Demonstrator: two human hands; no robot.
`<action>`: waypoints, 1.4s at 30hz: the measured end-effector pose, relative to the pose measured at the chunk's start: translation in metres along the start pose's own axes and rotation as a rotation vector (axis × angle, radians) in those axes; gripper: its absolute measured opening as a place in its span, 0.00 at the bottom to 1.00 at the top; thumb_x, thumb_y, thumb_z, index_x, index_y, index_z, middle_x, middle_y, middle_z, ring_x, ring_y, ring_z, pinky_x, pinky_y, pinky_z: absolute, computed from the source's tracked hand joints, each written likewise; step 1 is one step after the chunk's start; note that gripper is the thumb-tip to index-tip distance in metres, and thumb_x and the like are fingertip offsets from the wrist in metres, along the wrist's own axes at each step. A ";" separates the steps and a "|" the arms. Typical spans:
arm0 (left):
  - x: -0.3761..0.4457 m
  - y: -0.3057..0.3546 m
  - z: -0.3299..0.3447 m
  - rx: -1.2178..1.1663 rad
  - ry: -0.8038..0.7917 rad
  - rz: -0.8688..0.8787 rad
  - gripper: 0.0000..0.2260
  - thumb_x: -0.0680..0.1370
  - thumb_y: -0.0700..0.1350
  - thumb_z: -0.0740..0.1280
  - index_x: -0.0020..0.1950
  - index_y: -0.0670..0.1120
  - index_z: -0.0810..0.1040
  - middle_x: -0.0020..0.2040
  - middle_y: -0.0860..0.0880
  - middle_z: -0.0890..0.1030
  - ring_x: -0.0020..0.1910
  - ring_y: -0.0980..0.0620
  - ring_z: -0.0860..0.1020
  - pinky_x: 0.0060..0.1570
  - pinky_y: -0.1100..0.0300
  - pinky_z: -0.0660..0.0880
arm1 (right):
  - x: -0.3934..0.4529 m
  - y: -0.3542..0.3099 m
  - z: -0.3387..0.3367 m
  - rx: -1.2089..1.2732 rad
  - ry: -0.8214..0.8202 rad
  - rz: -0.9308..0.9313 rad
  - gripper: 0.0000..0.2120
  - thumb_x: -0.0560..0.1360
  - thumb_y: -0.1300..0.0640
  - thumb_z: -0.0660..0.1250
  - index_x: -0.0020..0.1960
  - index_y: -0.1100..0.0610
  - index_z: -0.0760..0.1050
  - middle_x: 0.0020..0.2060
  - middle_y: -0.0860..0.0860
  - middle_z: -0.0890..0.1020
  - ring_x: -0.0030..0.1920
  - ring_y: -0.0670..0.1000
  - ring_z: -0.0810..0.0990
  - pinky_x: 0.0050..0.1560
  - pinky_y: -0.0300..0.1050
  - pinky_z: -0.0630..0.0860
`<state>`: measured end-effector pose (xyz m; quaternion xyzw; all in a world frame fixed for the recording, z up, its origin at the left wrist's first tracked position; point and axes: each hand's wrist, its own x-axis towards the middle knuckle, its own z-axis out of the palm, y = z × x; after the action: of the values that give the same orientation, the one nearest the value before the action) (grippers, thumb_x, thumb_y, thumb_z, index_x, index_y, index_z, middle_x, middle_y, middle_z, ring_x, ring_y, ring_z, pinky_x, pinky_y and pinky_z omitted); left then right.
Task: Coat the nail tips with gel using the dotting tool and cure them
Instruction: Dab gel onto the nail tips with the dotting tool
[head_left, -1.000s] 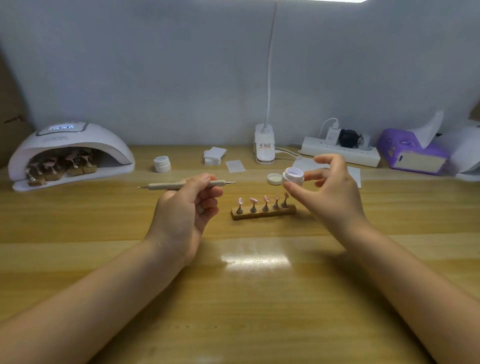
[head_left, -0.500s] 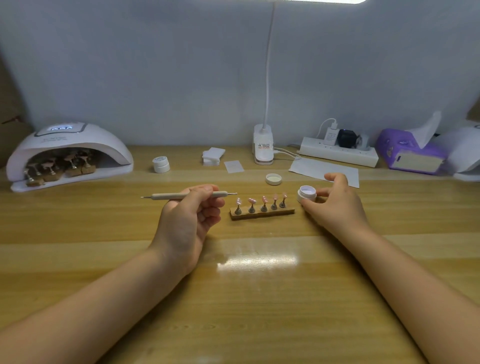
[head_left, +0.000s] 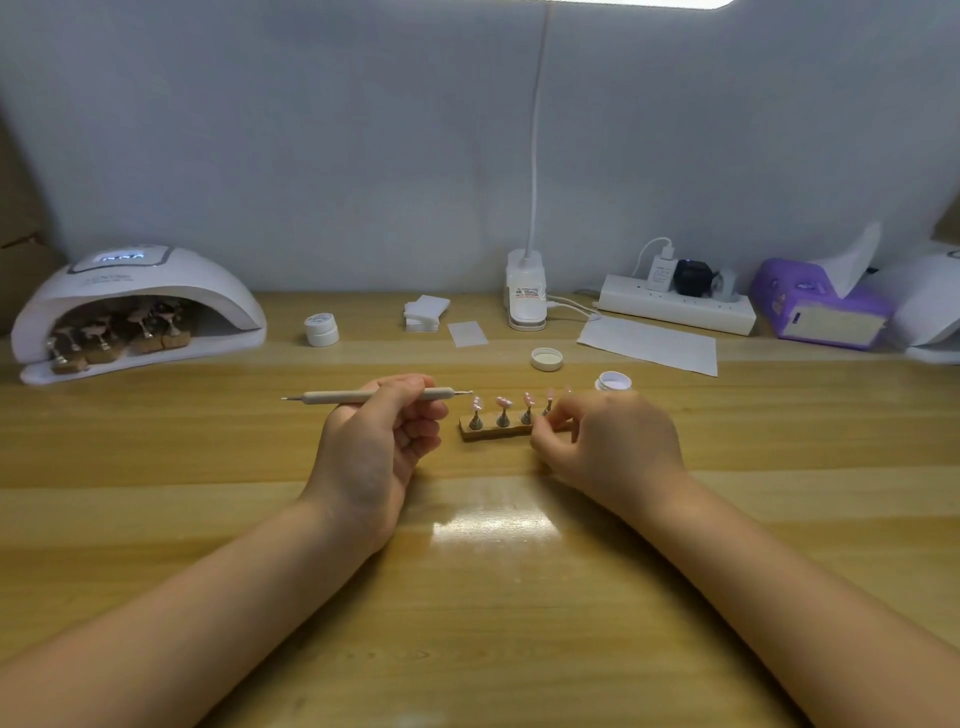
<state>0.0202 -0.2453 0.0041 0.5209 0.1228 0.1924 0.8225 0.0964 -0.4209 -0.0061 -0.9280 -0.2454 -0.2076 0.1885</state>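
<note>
beige dotting tool (head_left: 376, 396) lies level, long axis left-right, just left of the wooden nail stand (head_left: 498, 430), gripped by the left hand (head_left: 374, 447). right hand (head_left: 608, 447), which held the gel pot (head_left: 613, 382) half a second ago, now pinches the stand's right end; the pot sits behind it.

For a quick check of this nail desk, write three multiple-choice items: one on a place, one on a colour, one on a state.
1. Where does the open gel jar stand?
A. inside the curing lamp
B. on the table behind the right hand
C. on the tissue box

2. What colour is the tissue box?
A. purple
B. green
C. red

3. What does the left hand hold?
A. nothing
B. the jar lid
C. the dotting tool

Answers: B, the jar sits on the wood just beyond the right hand; A, the box's sides are purple; C, its fingers curl round the tool's shaft.
</note>
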 end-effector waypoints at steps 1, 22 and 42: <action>0.000 0.000 0.000 0.000 -0.002 0.000 0.06 0.79 0.40 0.62 0.45 0.44 0.78 0.31 0.49 0.80 0.31 0.56 0.77 0.36 0.62 0.73 | 0.000 -0.001 0.001 -0.017 -0.038 0.012 0.13 0.76 0.44 0.63 0.45 0.49 0.82 0.36 0.48 0.83 0.40 0.50 0.79 0.36 0.43 0.73; -0.001 -0.004 -0.002 0.004 0.016 -0.001 0.06 0.79 0.40 0.62 0.44 0.43 0.77 0.30 0.49 0.79 0.30 0.56 0.76 0.37 0.61 0.72 | 0.007 0.001 0.011 0.083 -0.115 0.069 0.14 0.78 0.42 0.61 0.54 0.45 0.82 0.46 0.47 0.84 0.49 0.50 0.79 0.41 0.44 0.76; -0.014 0.012 0.003 0.284 -0.112 0.414 0.04 0.76 0.44 0.65 0.47 0.44 0.78 0.37 0.52 0.82 0.39 0.54 0.81 0.40 0.64 0.77 | 0.000 -0.011 -0.006 0.376 0.099 -0.076 0.07 0.77 0.56 0.67 0.50 0.54 0.83 0.40 0.49 0.85 0.39 0.48 0.81 0.42 0.51 0.78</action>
<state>0.0071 -0.2494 0.0159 0.6553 -0.0067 0.3084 0.6895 0.0887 -0.4151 0.0020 -0.8551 -0.3051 -0.2104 0.3625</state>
